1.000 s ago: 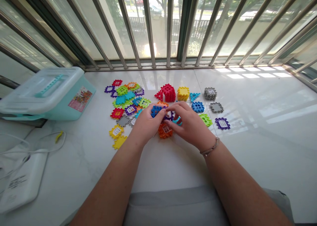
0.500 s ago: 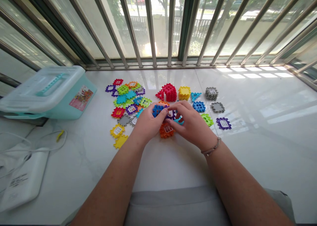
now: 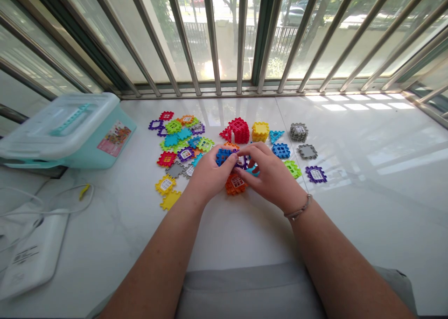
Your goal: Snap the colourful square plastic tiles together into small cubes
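Between my hands are a blue interlocking tile (image 3: 223, 156) with a window grid and a purple window tile (image 3: 241, 161). My left hand (image 3: 212, 175) is closed on the blue one, thumb across its right side. My right hand (image 3: 268, 169) has its thumb and fingertips closed at the purple tile's right edge. Whether the two tiles are joined is hidden by my fingers. An orange window tile stack (image 3: 236, 184) lies just below, and a light blue piece (image 3: 252, 170) shows partly behind my right fingers.
A loose pile of mixed tiles (image 3: 178, 139) lies to the left. Beyond my hands stand red (image 3: 241, 130), yellow (image 3: 261, 131) and grey (image 3: 299, 132) stacks. A lidded turquoise box (image 3: 84, 142) and a white device with cables (image 3: 38, 253) are at far left. Barred windows close the back.
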`<control>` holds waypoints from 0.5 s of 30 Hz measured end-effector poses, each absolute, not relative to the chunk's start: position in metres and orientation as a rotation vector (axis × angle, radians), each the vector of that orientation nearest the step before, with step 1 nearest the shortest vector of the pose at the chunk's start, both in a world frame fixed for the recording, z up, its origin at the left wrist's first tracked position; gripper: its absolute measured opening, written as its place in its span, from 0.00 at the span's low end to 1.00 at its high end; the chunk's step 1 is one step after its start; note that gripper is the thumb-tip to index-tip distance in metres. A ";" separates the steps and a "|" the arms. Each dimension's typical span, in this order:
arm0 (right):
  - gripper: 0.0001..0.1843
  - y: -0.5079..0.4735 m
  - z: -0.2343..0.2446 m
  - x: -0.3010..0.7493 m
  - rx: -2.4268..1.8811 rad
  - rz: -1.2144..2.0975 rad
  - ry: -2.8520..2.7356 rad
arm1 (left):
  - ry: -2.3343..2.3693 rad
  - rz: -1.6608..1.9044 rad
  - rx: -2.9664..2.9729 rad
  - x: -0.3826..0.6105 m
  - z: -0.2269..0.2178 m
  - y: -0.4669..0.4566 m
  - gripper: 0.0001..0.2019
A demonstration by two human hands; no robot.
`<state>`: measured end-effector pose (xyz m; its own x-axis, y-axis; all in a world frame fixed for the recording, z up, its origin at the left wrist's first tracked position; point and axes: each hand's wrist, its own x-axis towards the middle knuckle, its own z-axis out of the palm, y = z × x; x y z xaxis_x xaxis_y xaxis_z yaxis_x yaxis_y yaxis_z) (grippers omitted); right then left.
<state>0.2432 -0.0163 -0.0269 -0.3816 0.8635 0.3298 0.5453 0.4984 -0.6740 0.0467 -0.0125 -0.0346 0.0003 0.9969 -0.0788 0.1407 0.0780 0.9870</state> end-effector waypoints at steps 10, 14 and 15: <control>0.13 -0.016 -0.028 0.243 -1.157 0.619 -2.082 | 1.360 1.071 1.279 0.047 -0.035 -0.013 0.18; 0.13 -0.016 -0.028 0.243 -1.165 0.615 -2.088 | 1.373 1.062 1.289 0.046 -0.034 -0.013 0.17; 0.13 -0.016 -0.028 0.243 -1.167 0.613 -2.090 | 1.376 1.058 1.300 0.046 -0.035 -0.012 0.17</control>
<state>0.2432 -0.0160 -0.0281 -0.3853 0.8666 0.3171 0.5581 0.4925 -0.6678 0.0459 -0.0125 -0.0347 -0.0013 0.9977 -0.0674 0.1909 0.0664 0.9794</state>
